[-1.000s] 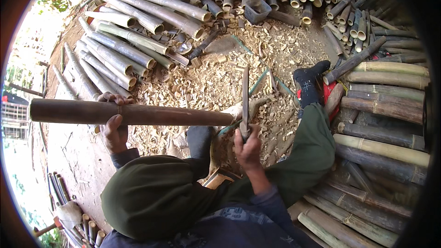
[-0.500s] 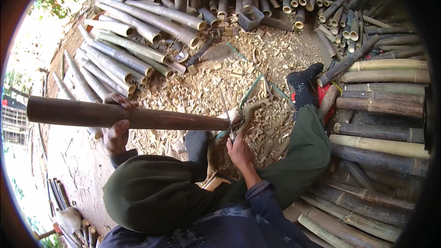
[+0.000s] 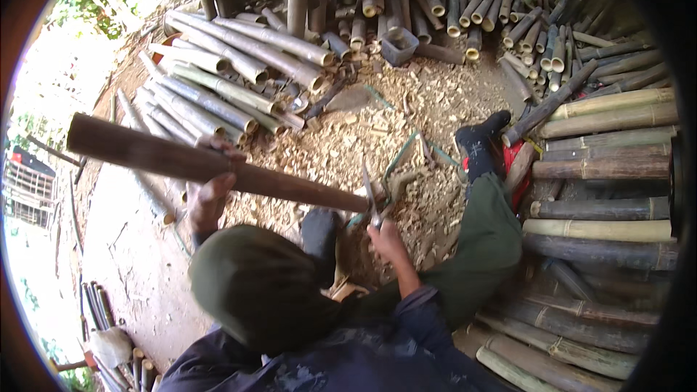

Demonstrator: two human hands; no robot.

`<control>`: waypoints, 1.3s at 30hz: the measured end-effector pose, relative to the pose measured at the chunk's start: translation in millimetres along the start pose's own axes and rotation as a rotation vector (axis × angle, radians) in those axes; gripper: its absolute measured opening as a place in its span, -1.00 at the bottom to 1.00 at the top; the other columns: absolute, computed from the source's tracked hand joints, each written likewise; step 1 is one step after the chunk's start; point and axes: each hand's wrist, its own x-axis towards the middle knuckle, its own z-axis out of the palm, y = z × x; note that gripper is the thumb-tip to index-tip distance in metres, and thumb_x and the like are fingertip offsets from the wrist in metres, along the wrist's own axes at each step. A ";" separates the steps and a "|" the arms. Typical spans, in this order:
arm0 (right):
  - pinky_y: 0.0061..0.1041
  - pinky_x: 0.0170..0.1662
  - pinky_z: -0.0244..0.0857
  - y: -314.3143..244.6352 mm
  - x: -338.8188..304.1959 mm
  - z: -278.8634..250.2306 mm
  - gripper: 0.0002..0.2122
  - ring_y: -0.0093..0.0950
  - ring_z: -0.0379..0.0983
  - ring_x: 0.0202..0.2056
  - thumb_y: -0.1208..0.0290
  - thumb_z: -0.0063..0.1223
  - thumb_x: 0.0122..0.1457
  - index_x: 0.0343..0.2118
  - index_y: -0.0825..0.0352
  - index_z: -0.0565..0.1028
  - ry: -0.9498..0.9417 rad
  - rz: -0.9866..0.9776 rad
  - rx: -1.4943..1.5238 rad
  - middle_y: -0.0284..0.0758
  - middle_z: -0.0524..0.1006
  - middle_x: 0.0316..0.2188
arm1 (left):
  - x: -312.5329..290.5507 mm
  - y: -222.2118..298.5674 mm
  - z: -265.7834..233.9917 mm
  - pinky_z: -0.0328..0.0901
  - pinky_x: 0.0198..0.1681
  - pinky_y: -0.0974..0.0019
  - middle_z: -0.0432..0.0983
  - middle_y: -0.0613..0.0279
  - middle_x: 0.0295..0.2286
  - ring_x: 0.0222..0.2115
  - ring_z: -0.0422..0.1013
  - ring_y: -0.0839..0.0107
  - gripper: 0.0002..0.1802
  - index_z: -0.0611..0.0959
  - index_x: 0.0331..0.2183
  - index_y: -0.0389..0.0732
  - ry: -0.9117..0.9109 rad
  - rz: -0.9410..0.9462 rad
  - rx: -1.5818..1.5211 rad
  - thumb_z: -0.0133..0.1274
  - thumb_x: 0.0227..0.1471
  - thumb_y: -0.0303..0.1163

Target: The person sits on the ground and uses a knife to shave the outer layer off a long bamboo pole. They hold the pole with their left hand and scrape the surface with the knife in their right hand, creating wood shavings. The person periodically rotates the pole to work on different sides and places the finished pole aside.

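Note:
A dark brown bamboo pole (image 3: 294,189) slants across in front of me, its thick end up at the left and its narrow end low near the middle. My left hand (image 3: 208,199) is wrapped round the pole near its midpoint. In my right hand (image 3: 393,241), closed round its handle, is a knife (image 3: 370,187). Its blade points away from me and lies against or right beside the pole's narrow end. Contact between edge and bamboo is too blurred to make out. My dark-socked foot (image 3: 321,236) is just below that end.
Pale wood shavings (image 3: 327,141) cover the ground ahead. Cut bamboo lengths lie in a stack (image 3: 239,87) at the far left and another (image 3: 602,167) along the right. A dark plastic basket (image 3: 398,46) stands farther off. My other foot (image 3: 483,134) rests ahead to the right.
The pole's thick end has swung up and away from me, so the pole slants more steeply. My left hand has shifted right with it. The knife stays by the narrow end; the view has shifted slightly.

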 end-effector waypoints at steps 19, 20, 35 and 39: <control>-0.21 -0.02 0.38 122.6 8.1 2.0 -0.62 -0.14 0.54 -0.11 0.31 0.18 0.26 0.03 0.45 0.46 0.624 -0.184 0.138 -0.08 0.60 -0.18 | 3.1 -243.4 74.2 0.46 -0.16 0.25 0.56 0.23 -0.24 -0.24 0.51 0.41 -0.32 0.50 0.10 -0.25 0.250 -0.140 0.036 0.33 -0.09 -0.37; -0.21 -0.02 0.38 123.8 -2.1 -5.9 -0.62 -0.14 0.54 -0.11 0.31 0.18 0.26 0.03 0.45 0.46 0.659 -0.156 0.121 -0.08 0.59 -0.18 | 5.7 -232.2 83.4 0.45 -0.31 0.26 0.54 0.22 -0.31 -0.38 0.47 0.43 -0.31 0.52 0.05 -0.29 0.399 -0.123 0.041 0.35 -0.16 -0.34; -0.23 0.00 0.36 81.1 -21.9 -23.3 -0.63 -0.19 0.51 -0.09 0.35 0.17 0.26 0.05 0.45 0.45 0.749 -0.096 -0.095 -0.10 0.56 -0.14 | 80.7 -214.4 -85.7 0.51 -0.24 0.08 0.53 -0.08 -0.25 -0.31 0.54 0.11 -0.33 0.56 -0.20 -0.42 0.933 -0.254 0.528 0.43 -0.27 -0.15; -0.23 0.01 0.36 74.6 -22.6 -25.0 -0.63 -0.20 0.50 -0.08 0.37 0.17 0.26 0.05 0.44 0.44 0.754 -0.115 -0.133 -0.11 0.55 -0.13 | 137.7 -193.6 -153.1 0.45 0.00 0.03 0.54 -0.19 -0.11 -0.10 0.52 -0.01 -0.18 0.48 0.00 -0.38 0.979 -0.158 0.580 0.44 -0.21 -0.12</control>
